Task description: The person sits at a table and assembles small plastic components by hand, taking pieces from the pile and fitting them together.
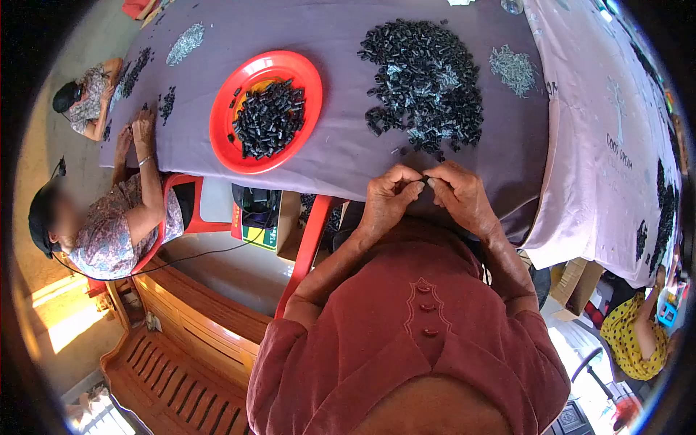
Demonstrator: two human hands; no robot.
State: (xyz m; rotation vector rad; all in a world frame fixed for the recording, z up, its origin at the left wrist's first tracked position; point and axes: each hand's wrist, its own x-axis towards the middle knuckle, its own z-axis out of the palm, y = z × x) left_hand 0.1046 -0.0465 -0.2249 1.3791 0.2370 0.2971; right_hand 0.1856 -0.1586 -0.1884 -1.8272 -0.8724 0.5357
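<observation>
Both of my hands meet at the near edge of the purple tablecloth, fingertips pinched round a small black piece (425,178). My left hand (390,196) holds it from the left, thumb and forefinger together. On the other side my right hand (462,194) is pinched at the same piece; its exact shape is hidden by the fingers. Just beyond my hands lies a large pile of black pieces (428,80) with some clear bits among them. A red plate (313,80) to the left holds more black pieces (270,119). Small clear pieces (513,71) form a heap at the right.
Seated at the left, a person (116,225) works at the table (333,152); another person (87,101) is farther off. A person in yellow (634,337) is at the lower right. A wooden bench (188,362) and cardboard boxes (576,283) stand below table height.
</observation>
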